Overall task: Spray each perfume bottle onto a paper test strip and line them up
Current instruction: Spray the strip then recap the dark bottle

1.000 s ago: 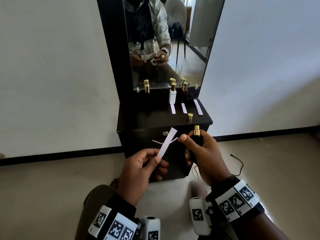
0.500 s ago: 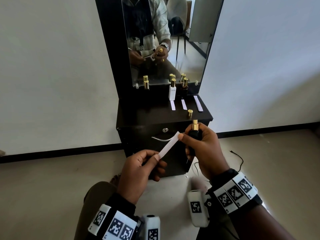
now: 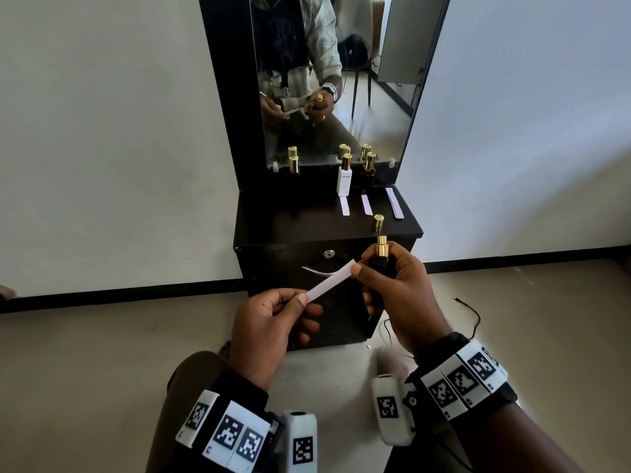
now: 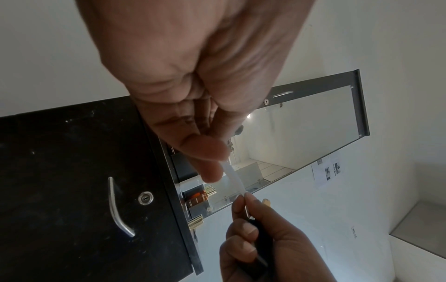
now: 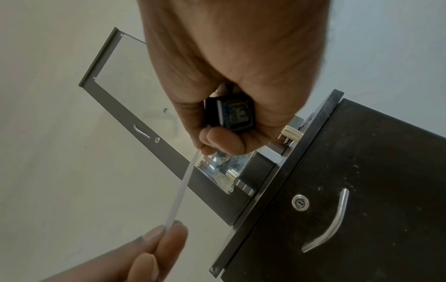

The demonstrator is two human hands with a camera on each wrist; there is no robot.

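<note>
Near edge, mid-air: a paper test strip (image 3: 330, 280) is held stretched between both hands, in front of the black cabinet (image 3: 327, 230).
Left hand (image 3: 269, 331): the strip's near end is pinched between thumb and forefinger; the remaining fingers are curled under.
Right hand (image 3: 397, 291): a dark perfume bottle (image 3: 382, 259) is gripped upright in the fist, its gold spray head uncovered — the thumb tip also presses the strip's far end against the forefinger, as shown in the left wrist view.
Loose cap (image 3: 378, 222): a gold cap stands alone on the cabinet top near its front edge; it is judged to belong to the held bottle.
Finished row: three strips (image 3: 366, 204) lie side by side on the far right of the top, with a white bottle (image 3: 344, 175) and an amber bottle (image 3: 368, 169) standing just behind them.
Far left: another gold-capped bottle (image 3: 293, 164) stands by the mirror (image 3: 334, 80), no strip before it.
Step in hand: the strip is being positioned for spraying; whether it is already sprayed cannot be told.
Next move: the right thumb would need to be freed from the strip and a finger brought onto the spray head — nozzle aimed at the paper, strip kept taut by the left pinch alone.
</note>
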